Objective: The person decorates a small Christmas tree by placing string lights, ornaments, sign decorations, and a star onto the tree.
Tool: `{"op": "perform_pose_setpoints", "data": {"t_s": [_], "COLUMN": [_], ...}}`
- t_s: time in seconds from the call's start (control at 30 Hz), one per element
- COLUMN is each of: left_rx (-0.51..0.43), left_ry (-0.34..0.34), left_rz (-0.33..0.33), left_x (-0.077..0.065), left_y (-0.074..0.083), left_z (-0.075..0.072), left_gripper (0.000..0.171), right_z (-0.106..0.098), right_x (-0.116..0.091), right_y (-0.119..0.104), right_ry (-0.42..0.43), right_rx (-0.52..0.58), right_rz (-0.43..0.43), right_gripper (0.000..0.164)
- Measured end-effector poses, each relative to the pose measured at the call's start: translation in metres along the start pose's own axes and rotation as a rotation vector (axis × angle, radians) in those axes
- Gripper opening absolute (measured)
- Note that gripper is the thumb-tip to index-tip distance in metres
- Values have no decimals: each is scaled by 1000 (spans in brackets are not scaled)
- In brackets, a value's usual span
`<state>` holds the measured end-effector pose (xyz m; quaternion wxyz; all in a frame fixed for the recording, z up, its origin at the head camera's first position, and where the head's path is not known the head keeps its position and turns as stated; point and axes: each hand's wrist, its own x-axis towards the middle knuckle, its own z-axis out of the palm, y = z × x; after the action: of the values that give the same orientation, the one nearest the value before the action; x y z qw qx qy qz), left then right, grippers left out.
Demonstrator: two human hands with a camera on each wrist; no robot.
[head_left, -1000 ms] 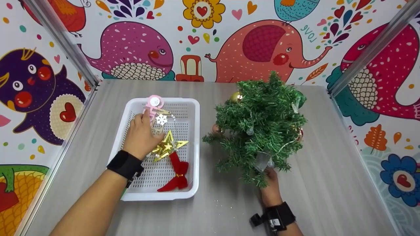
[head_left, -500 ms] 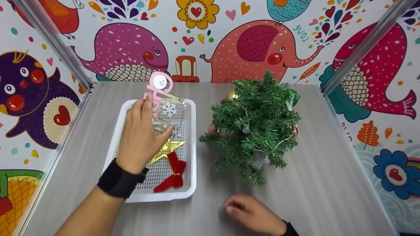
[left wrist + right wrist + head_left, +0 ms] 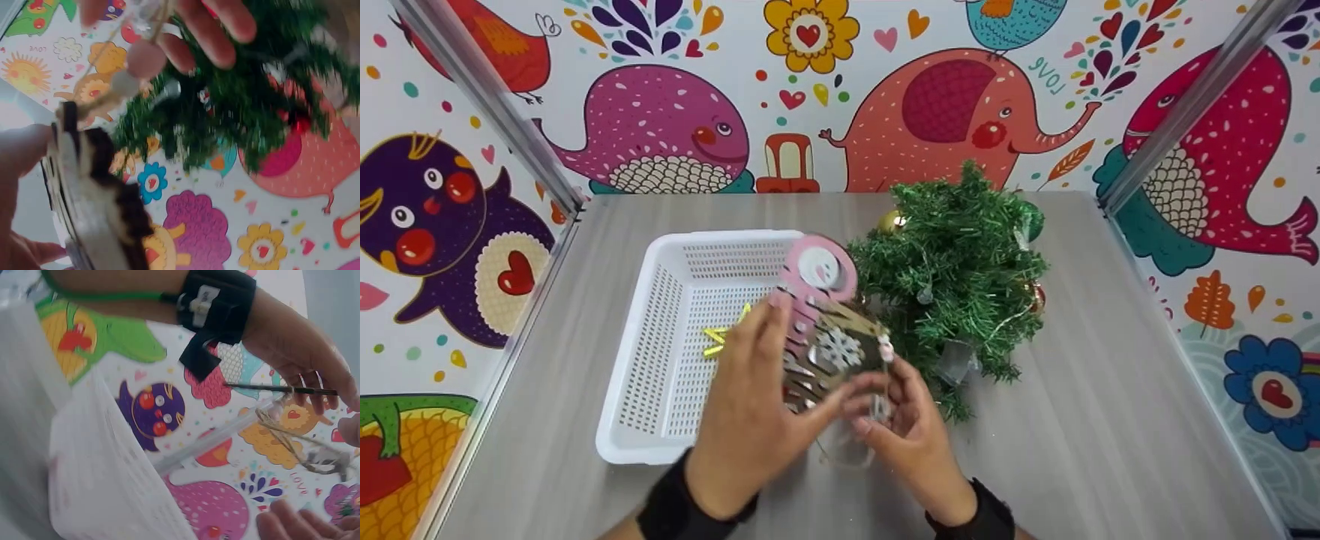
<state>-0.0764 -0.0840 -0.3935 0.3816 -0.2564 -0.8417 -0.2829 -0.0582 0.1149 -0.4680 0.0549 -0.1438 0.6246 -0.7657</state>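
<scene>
My left hand (image 3: 754, 409) holds a wooden hanging ornament (image 3: 840, 349), with a pink snowman piece at its top and a white snowflake on its front. In the left wrist view the ornament (image 3: 95, 197) shows edge-on beside the left thumb. Twine with pale beads (image 3: 146, 59) hangs from it. My right hand (image 3: 919, 442) is at the beaded twine, fingers loosely bent, with a gap between thumb and fingertips. In the right wrist view its fingers (image 3: 298, 523) are spread beneath the twine (image 3: 281, 433).
A white perforated basket (image 3: 622, 360) stands at left, with a gold star (image 3: 716, 341) partly hidden by the left hand. Right behind the right hand stands a small green Christmas tree (image 3: 960, 277) bearing baubles. Printed panels (image 3: 660, 120) enclose the table.
The left hand has lifted the ornament from the basket and carried it right, in front of the tree. The right hand has left the tree's underside and come up to the ornament's twine.
</scene>
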Motion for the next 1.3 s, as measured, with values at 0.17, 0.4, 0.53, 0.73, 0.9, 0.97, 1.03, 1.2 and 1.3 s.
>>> {"op": "perform_pose_setpoints", "data": {"t_s": [0.17, 0.4, 0.53, 0.73, 0.9, 0.97, 1.03, 1.2, 1.3], "left_rx": [-75, -427, -569, -615, -533, -550, -695, -965, -973], "left_ry": [-15, -23, -143, -213, -111, -157, -320, -671, -664], "left_rz": [-179, -621, -780, -749, -325, -116, -14, -218, -269], "left_x": [-35, -71, -79, -88, -76, -67, -57, -43, -40], "left_y": [6, 22, 33, 39, 39, 39, 41, 45, 42], "left_z": [32, 67, 81, 93, 84, 77, 70, 60, 60], "left_gripper": [103, 123, 128, 128, 102, 82, 65, 33, 21], "right_z": [-18, -43, -38, -37, -47, -50, -52, -61, -73], "right_x": [-11, -18, -13, -11, -16, -19, -23, -34, -36], "right_y": [2, -36, -65, -71, -66, -64, -61, -54, -52], "right_ry": [-3, -183, -298, -353, -347, -347, -333, -300, -294], "right_rx": [-66, 104, 139, -17, -289, -378, -439, -454, -449], "right_rz": [-118, -475, -621, -554, -503, -483, -450, -385, -417], "right_gripper": [18, 36, 29, 38, 42, 43, 41, 40, 42]}}
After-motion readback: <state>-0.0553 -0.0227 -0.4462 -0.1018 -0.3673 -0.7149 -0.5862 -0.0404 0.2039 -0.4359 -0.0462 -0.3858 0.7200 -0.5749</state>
